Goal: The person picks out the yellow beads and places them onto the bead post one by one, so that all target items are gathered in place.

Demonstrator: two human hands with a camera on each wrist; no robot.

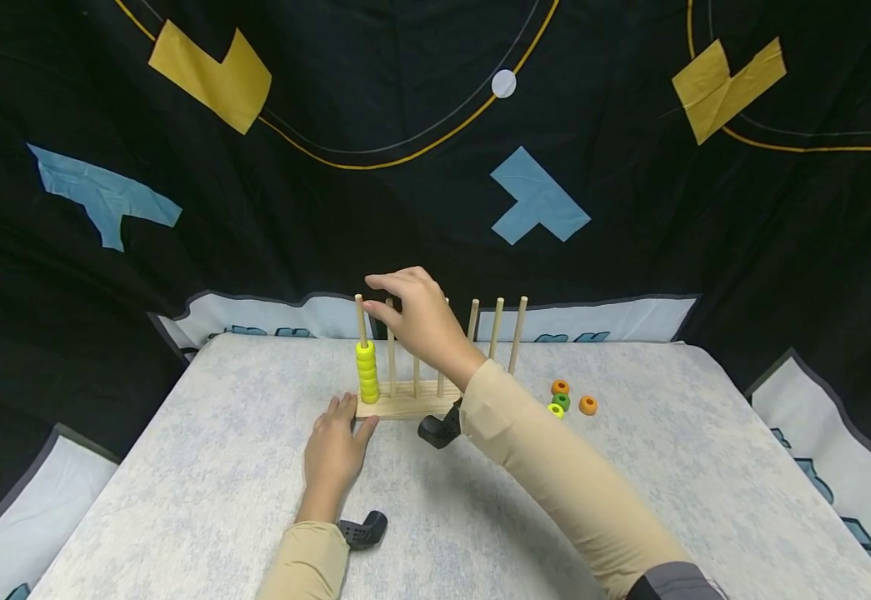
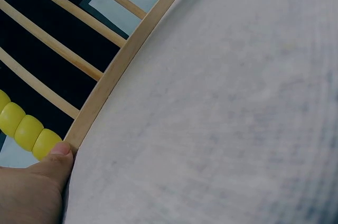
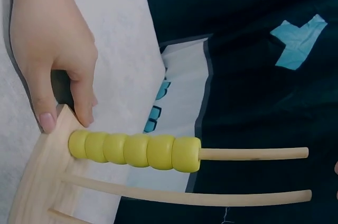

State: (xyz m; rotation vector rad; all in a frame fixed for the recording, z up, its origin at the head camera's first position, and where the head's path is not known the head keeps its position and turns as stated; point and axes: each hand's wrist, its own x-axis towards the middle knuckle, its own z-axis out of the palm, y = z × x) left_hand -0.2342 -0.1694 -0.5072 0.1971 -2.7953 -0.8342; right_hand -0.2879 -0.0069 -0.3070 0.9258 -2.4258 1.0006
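A wooden peg rack (image 1: 408,406) stands on the table, with several upright pegs. Several yellow beads (image 3: 136,150) are stacked on its leftmost peg (image 3: 253,154); the other pegs that show look bare. My left hand (image 1: 335,450) grips the left end of the rack's base, its thumb (image 2: 62,152) on the front edge. Beside the top of the leftmost peg is my right hand (image 1: 427,321), its thumb and fingers apart with no bead between them. Only the edge of its fingertips enters the right wrist view. The right arm hides part of the rack.
Right of the rack lie loose beads: two orange ones, one of them an orange bead (image 1: 588,406) set apart, a green bead (image 1: 561,402) and a yellow bead (image 1: 556,410). A black patterned cloth (image 1: 405,225) hangs behind the table (image 1: 202,467).
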